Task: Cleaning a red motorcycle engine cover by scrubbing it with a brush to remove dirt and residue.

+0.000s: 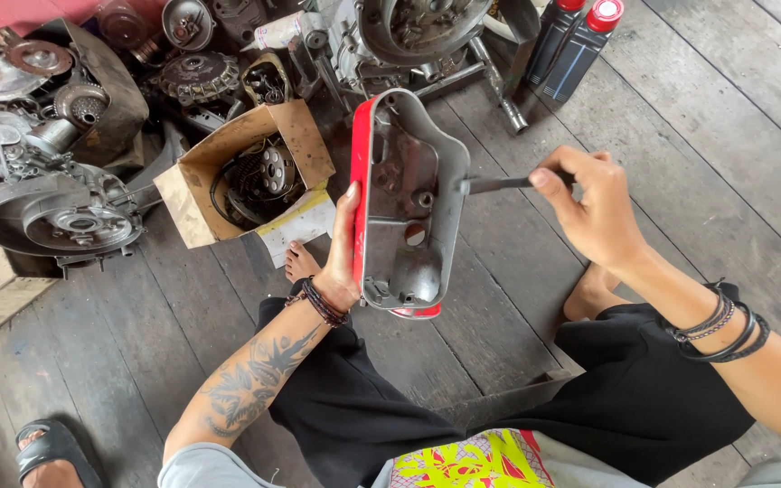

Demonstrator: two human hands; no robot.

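My left hand grips the left, red-painted edge of a grey metal engine cover, held upright above my knees with its hollow inner side facing me. My right hand holds a dark slim tool whose tip touches the cover's right rim. Both wrists wear dark bracelets. I sit on a wooden plank floor in black shorts, and my bare feet show below the cover.
An open cardboard box with a round engine part stands left of the cover, on a sheet of paper. Engine casings and greasy parts fill the upper left. Two dark oil bottles stand at the top. A sandalled foot shows bottom left.
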